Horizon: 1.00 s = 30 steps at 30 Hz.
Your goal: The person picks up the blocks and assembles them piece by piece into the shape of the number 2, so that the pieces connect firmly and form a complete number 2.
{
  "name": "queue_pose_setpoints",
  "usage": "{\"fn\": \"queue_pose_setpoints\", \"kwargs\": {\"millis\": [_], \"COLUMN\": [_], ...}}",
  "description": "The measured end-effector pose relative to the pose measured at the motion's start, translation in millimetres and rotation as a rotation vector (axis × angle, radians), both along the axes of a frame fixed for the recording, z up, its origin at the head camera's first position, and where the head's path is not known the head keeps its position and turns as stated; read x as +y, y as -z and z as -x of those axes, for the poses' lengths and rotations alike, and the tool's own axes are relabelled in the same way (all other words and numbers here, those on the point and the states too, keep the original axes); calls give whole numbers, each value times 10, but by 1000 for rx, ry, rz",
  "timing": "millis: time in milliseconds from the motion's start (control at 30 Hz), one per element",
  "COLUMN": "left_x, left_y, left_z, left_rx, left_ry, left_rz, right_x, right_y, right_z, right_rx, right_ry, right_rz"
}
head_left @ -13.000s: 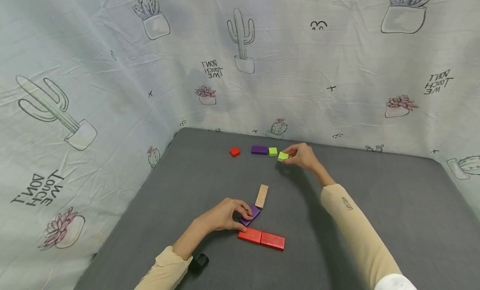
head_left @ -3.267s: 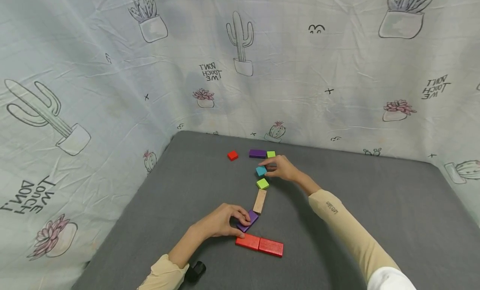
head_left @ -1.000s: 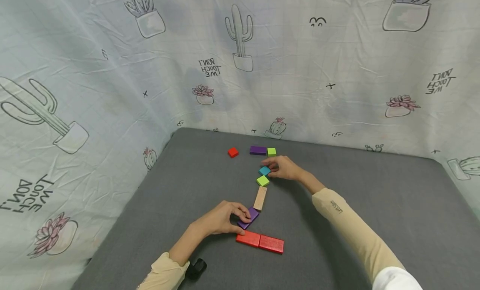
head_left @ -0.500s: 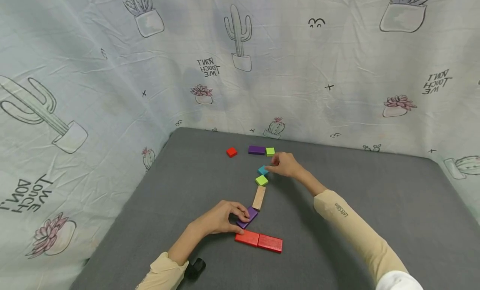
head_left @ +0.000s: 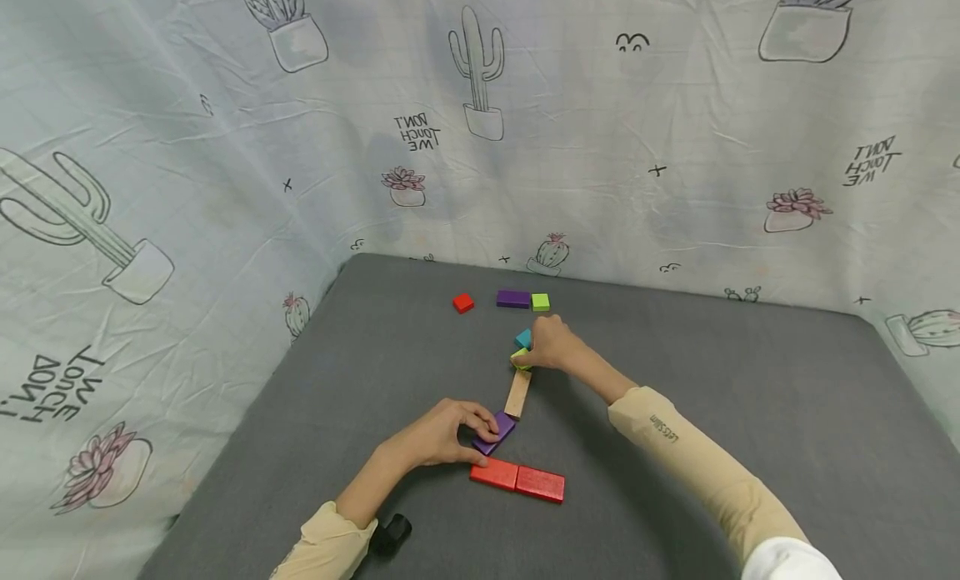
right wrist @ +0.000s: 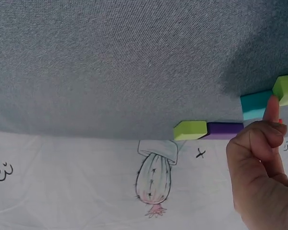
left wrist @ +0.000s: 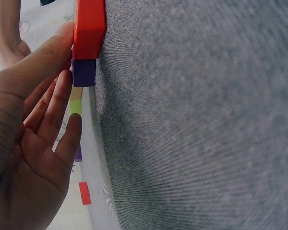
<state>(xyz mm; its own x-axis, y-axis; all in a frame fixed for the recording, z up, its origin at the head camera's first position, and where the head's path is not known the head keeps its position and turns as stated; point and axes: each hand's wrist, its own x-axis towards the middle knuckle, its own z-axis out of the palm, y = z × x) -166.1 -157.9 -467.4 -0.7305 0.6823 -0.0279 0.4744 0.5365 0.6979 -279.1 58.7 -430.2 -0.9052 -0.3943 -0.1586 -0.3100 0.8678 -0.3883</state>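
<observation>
In the head view my left hand rests at the near end of a bent row of blocks. Its fingertips touch a purple block, and its thumb lies against a red block. A second red block abuts that one on the right. My right hand is at the far end, one extended digit touching a lime-green block beside a teal block. Its other fingers look curled in the right wrist view. A plain wooden block links the green and purple blocks.
Farther back on the grey cloth lie a small red block, a purple block and a lime-green block. A black object sits by my left wrist. A patterned curtain rises behind the table.
My right hand has added a green block, then a teal one, beyond the wooden block. Since half a second ago it has shifted nearer, from teal to green. My left hand stays put.
</observation>
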Motion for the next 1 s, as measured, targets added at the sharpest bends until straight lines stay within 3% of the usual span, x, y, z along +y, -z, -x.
{"fn": "queue_pose_setpoints", "kwargs": {"millis": [567,667,833,933,1000], "left_x": [-1,-13,-26,-23,-19], "left_y": [-1,-6,-15,-11,-9], "left_z": [-1,0,-1,-1,-1], "left_rx": [1,7,17,27,29], "left_ry": [1,0,4,14,17], "left_rz": [-5,-9,-1,5,4], "right_x": [38,115,241,309,340], "right_y": [-40,-83,-14,72,128], "right_z": [29,122,355,470,537], "right_rx": [31,104,209,194,166], "right_ry": [-38,-16,126,162,139], "right_rz": [28,110,146,103,72]}}
